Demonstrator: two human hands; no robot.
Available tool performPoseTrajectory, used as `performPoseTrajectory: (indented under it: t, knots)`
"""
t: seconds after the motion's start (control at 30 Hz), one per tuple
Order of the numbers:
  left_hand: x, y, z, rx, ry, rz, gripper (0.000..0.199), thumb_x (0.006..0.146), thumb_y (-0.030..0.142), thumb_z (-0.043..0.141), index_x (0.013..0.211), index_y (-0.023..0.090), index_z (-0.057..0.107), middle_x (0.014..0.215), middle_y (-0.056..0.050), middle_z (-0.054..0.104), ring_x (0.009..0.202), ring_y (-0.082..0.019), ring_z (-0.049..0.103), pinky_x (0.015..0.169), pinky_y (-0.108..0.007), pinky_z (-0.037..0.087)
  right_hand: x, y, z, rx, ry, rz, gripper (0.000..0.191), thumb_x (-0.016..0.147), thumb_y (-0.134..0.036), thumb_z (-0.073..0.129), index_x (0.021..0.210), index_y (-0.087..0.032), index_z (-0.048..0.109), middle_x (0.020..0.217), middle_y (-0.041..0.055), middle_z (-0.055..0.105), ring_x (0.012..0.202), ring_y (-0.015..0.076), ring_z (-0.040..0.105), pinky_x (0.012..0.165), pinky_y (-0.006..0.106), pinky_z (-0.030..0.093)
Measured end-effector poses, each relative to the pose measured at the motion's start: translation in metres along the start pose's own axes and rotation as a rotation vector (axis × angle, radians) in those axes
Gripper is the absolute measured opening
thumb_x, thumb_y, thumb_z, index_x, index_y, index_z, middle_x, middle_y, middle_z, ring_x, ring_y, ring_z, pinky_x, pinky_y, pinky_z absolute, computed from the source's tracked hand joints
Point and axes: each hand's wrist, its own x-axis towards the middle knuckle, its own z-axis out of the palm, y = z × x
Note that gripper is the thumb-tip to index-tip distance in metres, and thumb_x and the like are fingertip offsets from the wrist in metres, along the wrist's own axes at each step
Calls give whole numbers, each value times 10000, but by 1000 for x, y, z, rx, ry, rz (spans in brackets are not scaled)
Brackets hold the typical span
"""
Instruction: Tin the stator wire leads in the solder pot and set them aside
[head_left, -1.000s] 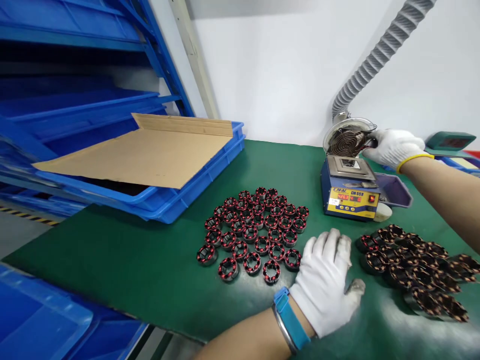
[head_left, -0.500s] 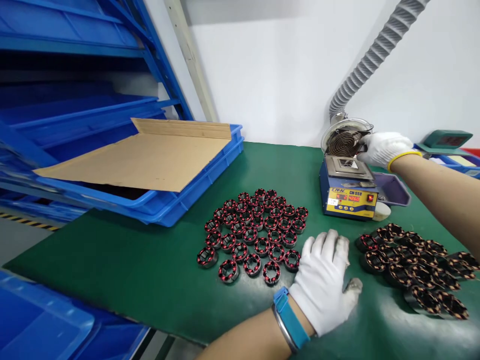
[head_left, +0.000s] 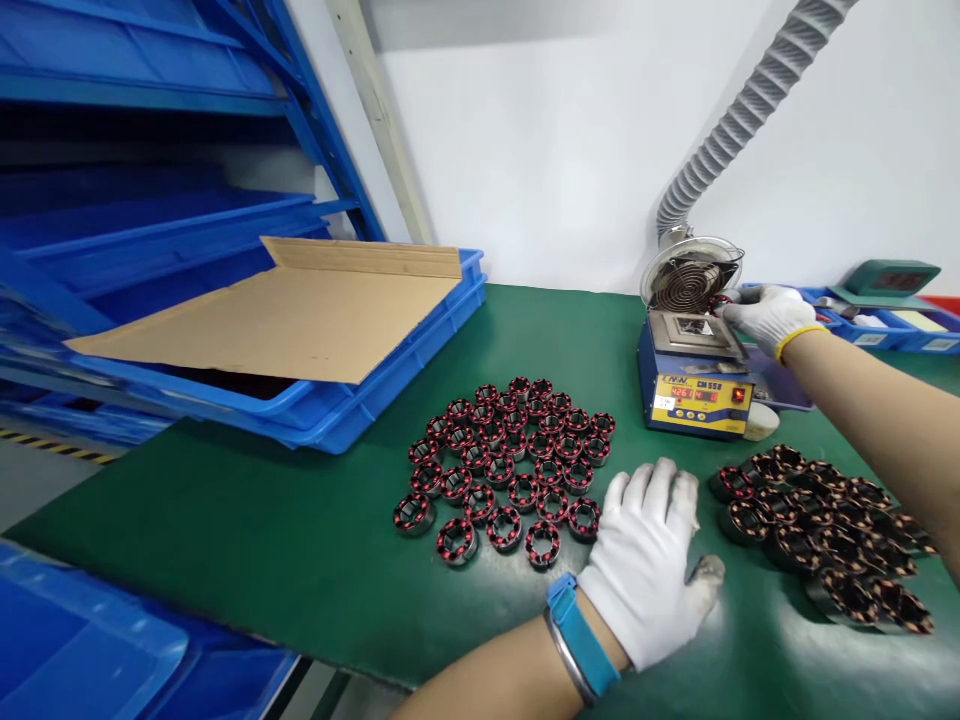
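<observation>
In its white glove, my right hand (head_left: 772, 318) is closed on a motor stator (head_left: 720, 303), mostly hidden by the fingers. It holds the stator above the right rear of the blue and yellow solder pot (head_left: 699, 385), beside the round spiral guard (head_left: 686, 287). My left hand (head_left: 646, 560), also gloved, lies flat on the green table with its fingers outstretched, holding nothing. Just left of it stand several stators with red windings (head_left: 499, 470). To its right is a tight group of stators with copper-coloured ends (head_left: 840, 530).
A grey ribbed duct (head_left: 750, 105) comes down behind the solder pot. At the left, cardboard (head_left: 315, 310) covers a blue crate (head_left: 420, 365). Small blue bins (head_left: 874, 335) stand at the far right, and a blue rack (head_left: 319, 120) rises at the left.
My right hand has turned and dropped slightly beside the solder pot, and the stator in its fingers now shows. My left hand stays in place.
</observation>
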Motion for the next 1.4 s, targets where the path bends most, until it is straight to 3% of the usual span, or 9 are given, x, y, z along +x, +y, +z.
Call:
performPoseTrajectory:
  t: [0.27, 0.7, 0.87, 1.03, 1.2, 1.4]
  knots:
    - [1, 1, -2, 11, -12, -7, 720, 968, 539, 446, 1534, 110, 331, 1570, -138, 387, 1441, -322, 335, 1226, -552, 302, -5, -3, 13, 62, -39, 82, 474, 733, -456, 773, 1132, -202, 733, 942, 71, 675, 720, 134, 500, 762, 300, 392]
    - [1, 0, -5, 33, -33, -13, 714, 972, 527, 465, 1536, 111, 330, 1568, -146, 386, 1436, -333, 339, 1221, -566, 313, -9, -3, 9, 98, -97, 63, 466, 797, -465, 711, 1112, -122, 720, 1039, 114, 679, 828, 118, 512, 792, 321, 343]
    - [1, 1, -7, 51, -55, -48, 685, 974, 509, 474, 1523, 116, 358, 1556, -155, 399, 1415, -344, 365, 1215, -577, 320, -6, -2, 8, 114, -42, 60, 551, 776, -446, 696, 1205, -100, 704, 967, 93, 676, 778, 97, 500, 766, 324, 351]
    - [2, 0, -5, 86, -52, -96, 682, 952, 496, 532, 1496, 108, 401, 1552, -170, 405, 1400, -358, 387, 1214, -589, 322, -3, 2, 11, 111, -46, 49, 530, 730, -447, 735, 1167, -146, 734, 917, 71, 678, 725, 97, 484, 762, 324, 368]
    - [3, 0, -7, 117, -64, -143, 614, 931, 505, 571, 1385, 95, 520, 1540, -188, 419, 1396, -371, 403, 1212, -593, 325, -3, 3, 12, 123, -64, 60, 466, 722, -428, 764, 1114, -177, 747, 888, 63, 680, 712, 110, 479, 763, 319, 374]
    - [2, 0, -8, 124, -103, -190, 468, 912, 486, 614, 1194, 114, 641, 1532, -193, 428, 1417, -377, 391, 1214, -595, 317, -5, 2, -2, 187, 7, 104, 412, 748, -402, 767, 1079, -157, 747, 918, 92, 675, 728, 133, 487, 777, 318, 374]
